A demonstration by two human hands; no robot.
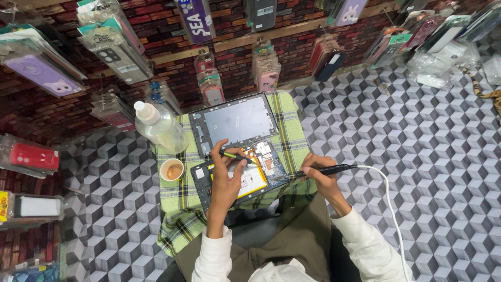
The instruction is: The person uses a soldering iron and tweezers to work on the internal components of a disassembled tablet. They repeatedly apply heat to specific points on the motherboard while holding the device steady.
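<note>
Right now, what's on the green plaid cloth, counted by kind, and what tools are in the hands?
Tablet parts: 2, the back cover and the opened tablet body
Clear bottles: 1
Small cups: 1
Hand tools: 2, tweezers in the left hand, corded soldering iron in the right hand
Total: 6

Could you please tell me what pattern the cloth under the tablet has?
Green plaid cloth, head view.

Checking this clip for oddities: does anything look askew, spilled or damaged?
Nothing spilled. The opened tablet lies with its back panel off and set beside it. The plastic bottle looks tilted, though that may be lens distortion.
</note>
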